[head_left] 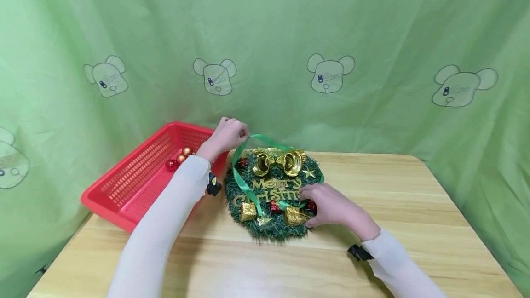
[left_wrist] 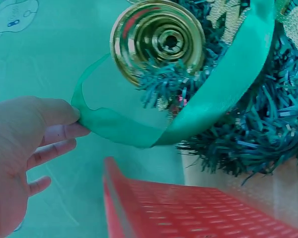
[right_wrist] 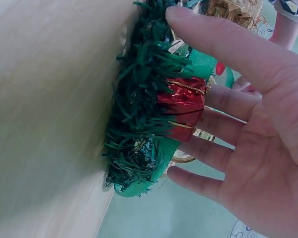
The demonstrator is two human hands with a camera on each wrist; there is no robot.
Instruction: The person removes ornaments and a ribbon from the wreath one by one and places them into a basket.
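Between finger and thumb, my left hand (head_left: 229, 133) pinches a green ribbon (left_wrist: 203, 109) and lifts a loop of it above the wreath's back left side. The round green tinsel wreath (head_left: 275, 231) lies on the table, with gold bells (head_left: 292, 163), gold "Merry Christmas" lettering (head_left: 271, 184), gold stars and small gift boxes on it. At its right front edge is my right hand (head_left: 331, 206), fingers spread and nearly straight. Its fingertips rest by a red gift box (right_wrist: 185, 106), and the thumb reaches the tinsel near a gold gift box (head_left: 295, 216).
A red plastic basket (head_left: 124, 187) stands on the left of the table, under my left forearm, with several small red and copper-coloured balls (head_left: 181, 158) in it. A green curtain (head_left: 269, 22) hangs behind the wooden table (head_left: 397, 197).
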